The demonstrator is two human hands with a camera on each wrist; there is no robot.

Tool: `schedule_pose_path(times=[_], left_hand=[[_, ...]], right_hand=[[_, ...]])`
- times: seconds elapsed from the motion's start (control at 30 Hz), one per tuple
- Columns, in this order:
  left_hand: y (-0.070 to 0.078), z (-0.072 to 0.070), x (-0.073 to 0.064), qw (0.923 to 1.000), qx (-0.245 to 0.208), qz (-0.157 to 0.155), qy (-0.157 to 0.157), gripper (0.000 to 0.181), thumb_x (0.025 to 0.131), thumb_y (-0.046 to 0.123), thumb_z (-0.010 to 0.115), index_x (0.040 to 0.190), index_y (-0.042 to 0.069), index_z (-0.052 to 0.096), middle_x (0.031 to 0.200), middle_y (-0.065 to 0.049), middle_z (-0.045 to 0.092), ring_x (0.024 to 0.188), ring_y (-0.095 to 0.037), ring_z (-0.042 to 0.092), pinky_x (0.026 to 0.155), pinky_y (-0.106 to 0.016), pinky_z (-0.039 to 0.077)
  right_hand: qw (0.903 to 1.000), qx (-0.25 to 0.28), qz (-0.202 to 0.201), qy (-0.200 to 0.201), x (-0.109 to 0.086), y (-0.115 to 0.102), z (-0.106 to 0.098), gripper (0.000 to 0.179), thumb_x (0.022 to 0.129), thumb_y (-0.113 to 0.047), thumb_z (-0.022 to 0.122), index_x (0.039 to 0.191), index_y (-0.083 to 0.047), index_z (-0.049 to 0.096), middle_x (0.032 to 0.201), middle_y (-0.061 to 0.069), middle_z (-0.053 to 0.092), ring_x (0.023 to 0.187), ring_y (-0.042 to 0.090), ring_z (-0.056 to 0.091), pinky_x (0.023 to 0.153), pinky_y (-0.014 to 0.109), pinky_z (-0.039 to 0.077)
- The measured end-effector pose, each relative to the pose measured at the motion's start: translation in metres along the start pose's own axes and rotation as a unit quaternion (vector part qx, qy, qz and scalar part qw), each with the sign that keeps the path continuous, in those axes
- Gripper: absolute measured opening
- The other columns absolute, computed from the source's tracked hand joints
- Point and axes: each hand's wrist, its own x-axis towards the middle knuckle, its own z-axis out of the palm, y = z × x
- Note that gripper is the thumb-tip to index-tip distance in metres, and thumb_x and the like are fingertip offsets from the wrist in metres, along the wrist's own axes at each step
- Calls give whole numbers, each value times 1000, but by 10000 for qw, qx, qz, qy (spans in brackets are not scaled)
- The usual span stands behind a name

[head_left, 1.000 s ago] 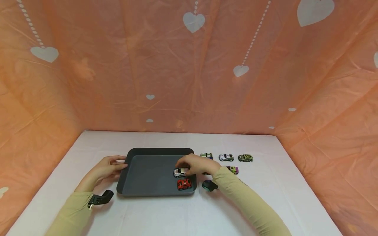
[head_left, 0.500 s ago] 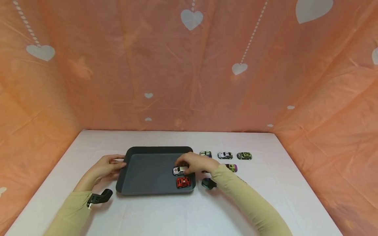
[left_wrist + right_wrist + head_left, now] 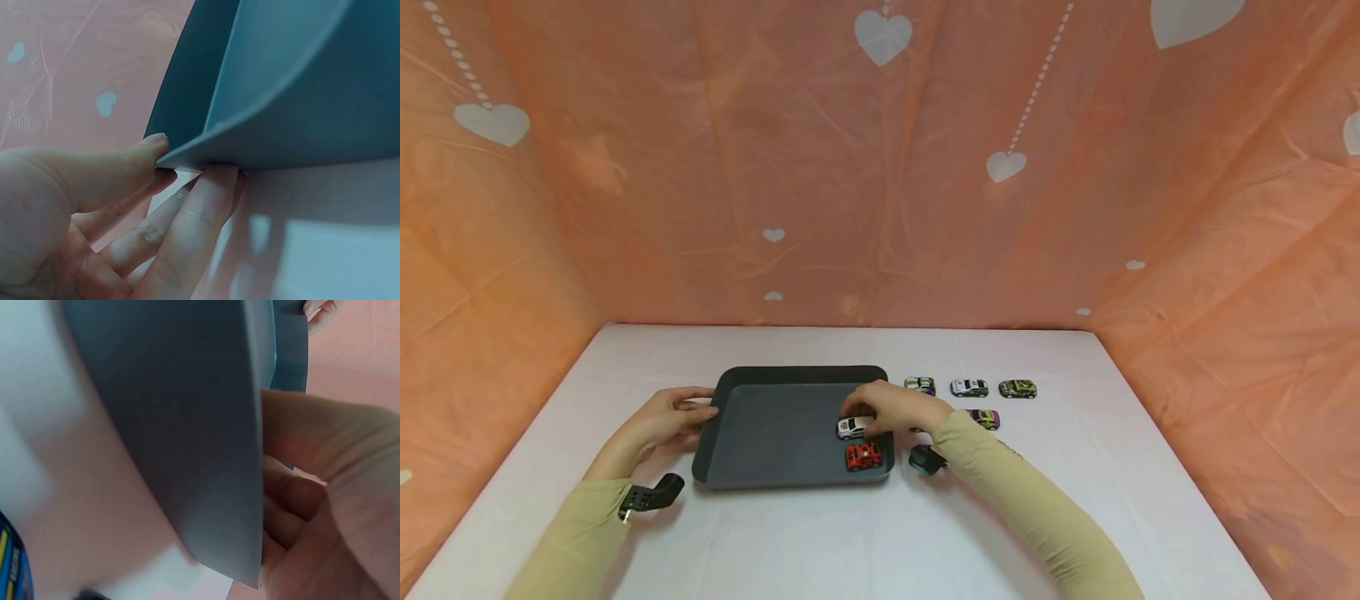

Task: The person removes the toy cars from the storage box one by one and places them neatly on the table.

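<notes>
A dark grey rectangular tray (image 3: pixel 767 442) rests on the white table. My left hand (image 3: pixel 658 423) pinches its left rim; in the left wrist view the thumb lies at the tray's edge (image 3: pixel 187 153) and other fingers reach beneath it. Inside the tray, near its right side, my right hand (image 3: pixel 904 407) holds a white toy car (image 3: pixel 850 429) between thumb and fingers. Just in front of that car sits a red toy car (image 3: pixel 863 457) with black markings. In the right wrist view the tray's wall (image 3: pixel 187 437) hides the right fingertips and the car.
Right of the tray stand a green-and-white toy car (image 3: pixel 920 385), a white-and-black one (image 3: pixel 969 388), a camouflage one (image 3: pixel 1018 389) and a purple-and-green one (image 3: pixel 987 418), partly behind the right sleeve (image 3: pixel 1022 492). Orange cloth with hearts (image 3: pixel 820 192) walls the table in.
The whole head view shifts slightly, with everything a little higher in the picture. Both hands keep their places on the tray and the white toy car.
</notes>
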Motion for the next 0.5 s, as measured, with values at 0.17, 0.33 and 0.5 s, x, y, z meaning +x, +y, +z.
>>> schedule_pose_path(times=[0.17,0.33,0.5], left_hand=[[-1,0,0,10000,-63,23,-14,57,93,13,63,138,-12,38,120,-29,58,90,-19,65,70,-31,55],[-2,1,1,9999,-136,49,-10,58,93,13,64,138,-12,38,119,-28,59,89,-19,66,70,-32,55],[-4,-1,1,9997,-211,97,-83,60,92,15,65,138,-13,37,119,-28,59,90,-20,66,71,-32,55]], right_hand=[[10000,29,-62,17,0,0,0,40,83,2,70,121,-9,64,110,0,64,90,7,57,76,20,46],[9997,47,-224,116,1,4,0,40,82,4,68,119,-9,66,105,-2,64,82,6,54,69,20,45],[9985,13,-481,250,3,7,-2,41,79,5,67,118,-9,67,101,-3,62,78,7,51,67,19,43]])
